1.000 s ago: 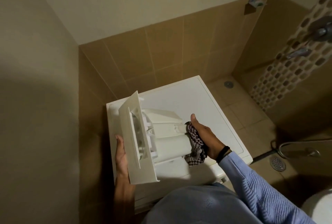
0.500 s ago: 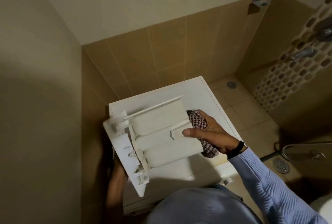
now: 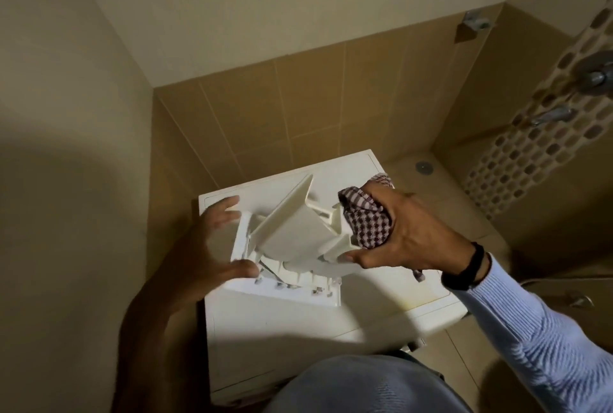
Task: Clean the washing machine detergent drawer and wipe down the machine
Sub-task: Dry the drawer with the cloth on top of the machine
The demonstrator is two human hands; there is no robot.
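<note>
**Drawer held over the washer**

Above the washer [image 3: 331, 313] top, the drawer [image 3: 292, 237] is held tilted. The left hand [image 3: 205, 246] spans its front panel's end, fingers spread (somewhat blurred). The right hand [image 3: 408, 233] curls its fingers round a bunched cloth [image 3: 368, 220] at the drawer's far end, thumb on its edge.

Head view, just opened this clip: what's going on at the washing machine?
A person stands at a white washing machine and holds its removed detergent drawer over the top. The left hand holds the drawer's front-panel end. The right hand holds a bunched checked cloth against the opposite end, thumb under the drawer. The drawer is tilted and seems to be getting wiped.
</note>
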